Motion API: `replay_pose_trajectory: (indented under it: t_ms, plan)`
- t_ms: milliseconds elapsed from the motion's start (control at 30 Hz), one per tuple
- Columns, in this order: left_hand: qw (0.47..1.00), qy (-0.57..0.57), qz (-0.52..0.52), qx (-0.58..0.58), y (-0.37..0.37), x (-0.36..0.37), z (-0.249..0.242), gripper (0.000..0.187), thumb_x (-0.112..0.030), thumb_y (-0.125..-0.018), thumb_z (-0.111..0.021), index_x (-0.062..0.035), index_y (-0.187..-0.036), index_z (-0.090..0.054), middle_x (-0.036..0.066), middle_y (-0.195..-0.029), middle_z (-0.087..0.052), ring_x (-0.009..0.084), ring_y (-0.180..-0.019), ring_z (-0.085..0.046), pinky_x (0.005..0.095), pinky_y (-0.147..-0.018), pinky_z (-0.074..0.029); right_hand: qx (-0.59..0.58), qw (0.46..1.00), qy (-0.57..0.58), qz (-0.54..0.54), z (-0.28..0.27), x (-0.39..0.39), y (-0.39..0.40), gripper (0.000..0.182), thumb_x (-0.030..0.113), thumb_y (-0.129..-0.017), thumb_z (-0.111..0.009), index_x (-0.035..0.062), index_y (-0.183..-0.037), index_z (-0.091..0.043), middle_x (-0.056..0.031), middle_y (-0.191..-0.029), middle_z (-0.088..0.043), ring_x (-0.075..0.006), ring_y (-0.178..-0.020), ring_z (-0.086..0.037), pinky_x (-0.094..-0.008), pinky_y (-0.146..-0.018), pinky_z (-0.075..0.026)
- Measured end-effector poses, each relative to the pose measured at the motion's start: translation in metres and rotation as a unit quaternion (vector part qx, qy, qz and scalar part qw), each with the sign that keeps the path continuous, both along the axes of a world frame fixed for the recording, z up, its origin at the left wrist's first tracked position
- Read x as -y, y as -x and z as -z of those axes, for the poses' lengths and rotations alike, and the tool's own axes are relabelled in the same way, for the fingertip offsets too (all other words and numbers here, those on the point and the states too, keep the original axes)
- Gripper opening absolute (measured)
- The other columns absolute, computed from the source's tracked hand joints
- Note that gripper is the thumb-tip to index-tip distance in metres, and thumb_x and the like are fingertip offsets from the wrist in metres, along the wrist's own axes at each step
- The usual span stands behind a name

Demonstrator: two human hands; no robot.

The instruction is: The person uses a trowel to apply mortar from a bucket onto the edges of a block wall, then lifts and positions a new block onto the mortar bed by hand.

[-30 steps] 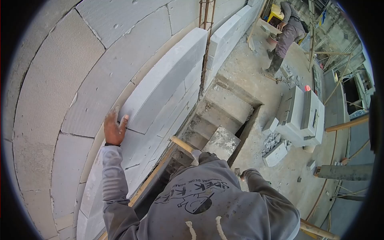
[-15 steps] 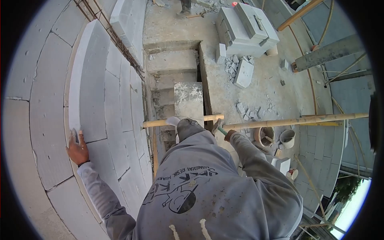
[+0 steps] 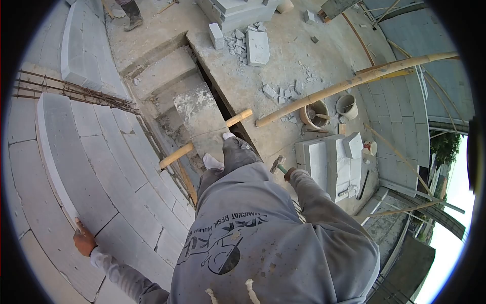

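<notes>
My left hand (image 3: 84, 240) rests on the top edge of the grey block wall (image 3: 73, 152), at the lower end of a long pale block; a finger stretches along the edge, the others partly hidden. My right hand (image 3: 289, 174) is closed round the green handle of a hammer (image 3: 278, 163), held low beside my right hip with its head pointing up and left. My feet in white footwear (image 3: 212, 161) are beside a bamboo piece (image 3: 177, 155) over the stairwell.
Concrete steps (image 3: 157, 73) drop into an opening beside the wall. A long bamboo pole (image 3: 354, 83) crosses at right. Buckets (image 3: 347, 107), stacked blocks (image 3: 331, 164) and rubble (image 3: 281, 93) lie on the floor. Another person's boot (image 3: 132, 14) shows at top left.
My view has turned, so the stairs and wall appear tilted and the right-hand block stack shows more. My left hand stays at the wall's edge, and the hammer stays in my right hand.
</notes>
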State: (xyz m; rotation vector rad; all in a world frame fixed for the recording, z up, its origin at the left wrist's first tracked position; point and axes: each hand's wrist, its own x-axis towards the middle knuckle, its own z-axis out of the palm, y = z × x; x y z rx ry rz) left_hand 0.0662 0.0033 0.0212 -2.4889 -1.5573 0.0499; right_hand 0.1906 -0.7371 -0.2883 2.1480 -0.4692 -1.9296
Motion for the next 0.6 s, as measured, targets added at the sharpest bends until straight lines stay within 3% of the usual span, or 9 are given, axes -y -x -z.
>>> replay_pose_trajectory:
  t_ms: [67,200,300,367,400,433,500,567,600]
  plan:
    - [0.998,-0.027,-0.024,-0.057,-0.005,-0.007,-0.002,0.075,-0.067,-0.084,-0.037,0.0000,-0.097,-0.068,0.024,-0.090,-0.065,0.0402,-0.086,-0.063,0.0420,-0.076,-0.050,0.039,0.994,0.040,0.091,-0.029,0.005,-0.010,0.041,0.027,-0.077,-0.055,0.0169,-0.116,-0.061,-0.0109,-0.114,-0.062,-0.0265,-0.109,-0.058,-0.0392,-0.089,-0.046]
    - [0.995,-0.002,-0.047,-0.089,-0.004,-0.023,0.005,0.075,-0.068,-0.084,-0.035,-0.0023,-0.109,-0.063,0.023,-0.107,-0.062,0.0385,-0.100,-0.059,0.0489,-0.089,-0.043,0.047,0.996,0.046,0.060,-0.021,0.028,-0.033,0.041,0.029,-0.079,-0.053,0.0177,-0.118,-0.059,-0.0105,-0.119,-0.059,-0.0266,-0.111,-0.056,-0.0392,-0.091,-0.045]
    - [0.995,-0.069,-0.061,-0.035,-0.030,0.012,0.010,0.076,-0.069,-0.084,-0.034,-0.0077,-0.125,-0.052,0.018,-0.125,-0.053,0.0346,-0.115,-0.050,0.0612,-0.096,-0.030,0.009,0.988,0.044,0.147,0.034,0.054,-0.061,0.041,0.029,-0.080,-0.051,0.0179,-0.119,-0.059,-0.0104,-0.120,-0.059,-0.0267,-0.111,-0.057,-0.0394,-0.090,-0.045]
    - [0.958,-0.273,-0.064,-0.069,-0.047,0.030,0.033,0.071,-0.066,-0.086,-0.035,-0.0130,-0.132,-0.044,0.013,-0.132,-0.048,0.0319,-0.123,-0.044,0.0688,-0.095,-0.021,0.042,0.990,0.031,0.134,0.090,0.085,-0.073,0.038,0.028,-0.078,-0.054,0.0173,-0.113,-0.062,-0.0099,-0.114,-0.062,-0.0276,-0.107,-0.059,-0.0392,-0.088,-0.046]
    - [0.957,-0.277,-0.058,-0.063,-0.060,0.044,0.048,0.071,-0.066,-0.086,-0.035,-0.0130,-0.132,-0.044,0.013,-0.132,-0.048,0.0319,-0.123,-0.044,0.0688,-0.095,-0.021,0.085,0.971,-0.010,0.223,0.104,0.096,-0.085,0.036,0.029,-0.079,-0.058,0.0092,-0.109,-0.063,-0.0112,-0.102,-0.065,-0.0262,-0.093,-0.062,-0.0395,-0.078,-0.049]
    - [0.969,-0.242,0.020,-0.037,-0.077,0.060,0.069,0.067,-0.063,-0.088,-0.036,-0.0132,-0.131,-0.045,0.012,-0.133,-0.047,0.0314,-0.123,-0.043,0.0676,-0.096,-0.021,0.126,0.940,-0.050,0.312,0.108,0.103,-0.098,0.038,0.030,-0.080,-0.061,0.0011,-0.104,-0.064,-0.0124,-0.089,-0.068,-0.0248,-0.079,-0.066,-0.0398,-0.068,-0.051]
    - [0.977,-0.159,0.127,-0.061,-0.106,0.091,0.131,0.059,-0.056,-0.090,-0.039,-0.0133,-0.130,-0.046,0.011,-0.135,-0.045,0.0302,-0.125,-0.042,0.0661,-0.098,-0.021,0.125,0.955,-0.125,0.237,0.114,0.106,-0.144,0.032,0.029,-0.083,-0.059,-0.0007,-0.092,-0.067,-0.0115,-0.077,-0.067,-0.0223,-0.066,-0.065,-0.0405,-0.059,-0.050]
    - [0.970,0.024,0.224,-0.092,-0.138,0.157,0.186,0.054,-0.049,-0.090,-0.045,-0.0125,-0.130,-0.047,0.010,-0.137,-0.042,0.0286,-0.127,-0.039,0.0650,-0.100,-0.019,0.109,0.954,-0.129,0.248,0.182,0.121,-0.188,0.027,0.027,-0.082,-0.060,0.0023,-0.085,-0.069,-0.0113,-0.077,-0.068,-0.0227,-0.066,-0.065,-0.0407,-0.060,-0.050]
    - [0.953,0.110,0.251,-0.131,-0.149,0.198,0.208,0.051,-0.045,-0.090,-0.049,-0.0121,-0.129,-0.047,0.010,-0.137,-0.042,0.0284,-0.128,-0.038,0.0643,-0.101,-0.018,0.140,0.949,-0.168,0.226,0.176,0.114,-0.224,0.027,0.027,-0.080,-0.060,0.0028,-0.088,-0.069,-0.0113,-0.079,-0.068,-0.0240,-0.069,-0.065,-0.0394,-0.062,-0.051]
